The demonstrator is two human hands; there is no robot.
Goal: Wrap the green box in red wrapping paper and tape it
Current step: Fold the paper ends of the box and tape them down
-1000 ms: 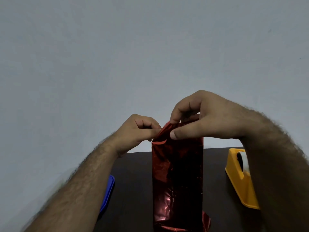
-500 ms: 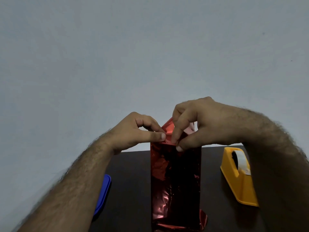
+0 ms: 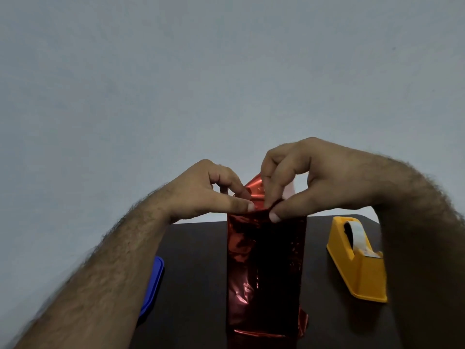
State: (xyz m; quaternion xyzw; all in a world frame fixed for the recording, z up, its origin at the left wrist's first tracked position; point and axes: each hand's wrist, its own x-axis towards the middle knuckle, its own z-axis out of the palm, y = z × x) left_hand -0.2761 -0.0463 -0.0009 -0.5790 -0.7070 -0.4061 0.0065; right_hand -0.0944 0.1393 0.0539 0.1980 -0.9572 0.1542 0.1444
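The box stands upright on the dark table point(image 3: 193, 260), fully covered in shiny red wrapping paper point(image 3: 266, 268); no green shows. My left hand point(image 3: 208, 192) pinches the paper at the top left corner between thumb and forefinger. My right hand point(image 3: 312, 177) pinches the top flap from the right, thumb on the front edge and fingers pressing the raised red flap point(image 3: 255, 187) down. A pale underside of the paper shows behind my right fingers. A loose paper edge sticks out at the box's bottom right.
A yellow tape dispenser point(image 3: 359, 263) with a white roll stands on the table right of the box. A blue lid-like object point(image 3: 153, 280) lies left, partly hidden by my left forearm. A plain grey wall fills the background.
My right hand has shifted from flat over the top to a pinch on the flap. The flap now stands up between both hands. The view has tilted slightly, showing more of the dispenser.
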